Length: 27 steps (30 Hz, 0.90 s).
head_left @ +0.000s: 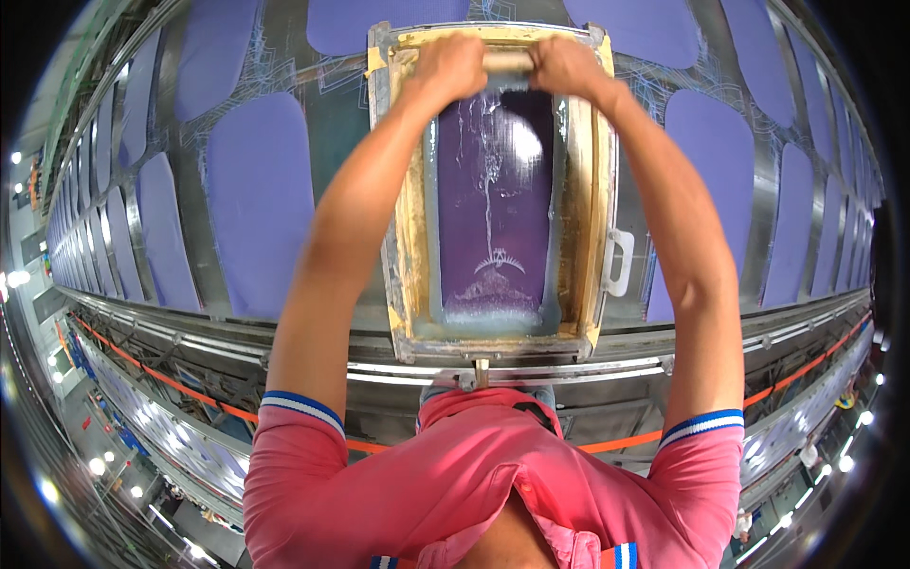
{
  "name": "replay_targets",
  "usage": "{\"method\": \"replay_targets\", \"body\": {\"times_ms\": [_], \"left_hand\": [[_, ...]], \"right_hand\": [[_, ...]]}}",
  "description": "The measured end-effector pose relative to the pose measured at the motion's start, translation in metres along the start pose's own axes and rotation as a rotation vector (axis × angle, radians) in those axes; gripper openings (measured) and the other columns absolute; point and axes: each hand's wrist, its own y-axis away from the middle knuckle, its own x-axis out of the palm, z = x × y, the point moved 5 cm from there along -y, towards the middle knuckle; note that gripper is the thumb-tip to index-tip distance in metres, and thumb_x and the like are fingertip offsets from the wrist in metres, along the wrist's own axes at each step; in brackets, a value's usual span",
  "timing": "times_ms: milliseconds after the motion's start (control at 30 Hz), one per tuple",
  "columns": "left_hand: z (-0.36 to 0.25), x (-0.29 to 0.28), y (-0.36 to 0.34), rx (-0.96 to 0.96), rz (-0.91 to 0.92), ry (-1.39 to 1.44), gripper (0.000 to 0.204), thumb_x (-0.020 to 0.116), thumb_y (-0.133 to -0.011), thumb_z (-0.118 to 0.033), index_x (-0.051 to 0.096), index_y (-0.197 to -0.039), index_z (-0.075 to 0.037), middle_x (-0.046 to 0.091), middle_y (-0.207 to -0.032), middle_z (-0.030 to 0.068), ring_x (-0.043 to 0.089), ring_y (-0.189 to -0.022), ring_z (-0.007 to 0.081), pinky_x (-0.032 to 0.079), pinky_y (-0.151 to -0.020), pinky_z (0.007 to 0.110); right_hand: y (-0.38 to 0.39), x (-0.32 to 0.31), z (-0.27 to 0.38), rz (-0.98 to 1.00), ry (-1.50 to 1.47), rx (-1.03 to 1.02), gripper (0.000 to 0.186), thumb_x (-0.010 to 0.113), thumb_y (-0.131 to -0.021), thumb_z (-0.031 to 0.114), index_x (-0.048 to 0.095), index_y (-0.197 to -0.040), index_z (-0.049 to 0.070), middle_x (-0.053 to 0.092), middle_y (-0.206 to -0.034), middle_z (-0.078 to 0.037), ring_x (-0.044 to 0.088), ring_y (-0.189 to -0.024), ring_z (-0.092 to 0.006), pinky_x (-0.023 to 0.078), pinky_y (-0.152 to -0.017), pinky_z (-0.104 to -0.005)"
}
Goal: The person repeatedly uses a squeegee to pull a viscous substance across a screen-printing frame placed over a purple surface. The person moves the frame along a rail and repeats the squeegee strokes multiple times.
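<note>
A screen printing frame (405,284) with a tape-covered, stained border lies lengthwise in front of me. At its far end, my left hand (451,66) and my right hand (567,68) are closed around the two ends of a squeegee (509,62). Both arms reach straight out over the frame's long sides. The squeegee's lower edge is blurred and partly hidden. Through the mesh (521,209) shows a purple surface with a pale line pattern, whitish streaks and a smear of ink near the close end. A white handle (618,263) sticks out from the frame's right side.
Purple sole-shaped sheets (256,204) lie in rows on the long dark table, on both sides of the frame, with another purple sheet (706,190) at the right. A metal rail (607,373) runs along the near table edge, and an orange strip (621,443) runs below it.
</note>
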Motion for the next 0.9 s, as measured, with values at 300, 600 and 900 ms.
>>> {"method": "replay_targets", "body": {"times_ms": [300,600,900], "left_hand": [[0.009,0.009,-0.016,0.068,-0.126,-0.043,0.039,0.066,-0.075,-0.010,0.081,-0.108,-0.023,0.076,-0.086,0.0158,0.074,-0.081,0.0354,0.058,-0.077,0.047],[-0.076,0.085,0.256,-0.006,0.116,0.100,0.030,0.067,-0.076,-0.005,0.080,-0.100,-0.016,0.076,-0.092,0.0097,0.074,-0.078,0.0309,0.060,-0.067,0.044],[-0.124,0.115,0.387,-0.002,0.084,0.174,0.033,0.063,-0.074,0.000,0.076,-0.103,-0.008,0.077,-0.105,0.0089,0.073,-0.095,0.0292,0.059,-0.078,0.043]], "right_hand": [[-0.013,0.015,-0.007,-0.167,-0.041,-0.074,0.019,0.070,-0.075,0.015,0.074,-0.093,0.010,0.074,-0.086,-0.017,0.072,-0.088,-0.0385,0.057,-0.081,-0.0502],[0.240,0.089,0.120,-0.088,-0.149,-0.194,0.011,0.065,-0.076,0.004,0.071,-0.086,0.005,0.065,-0.081,-0.013,0.068,-0.082,-0.0327,0.047,-0.108,-0.0564],[0.336,0.077,0.103,-0.296,-0.554,0.030,0.052,0.076,-0.087,0.045,0.071,-0.116,0.003,0.067,-0.120,-0.024,0.062,-0.113,-0.0399,0.047,-0.101,-0.0528]]}}
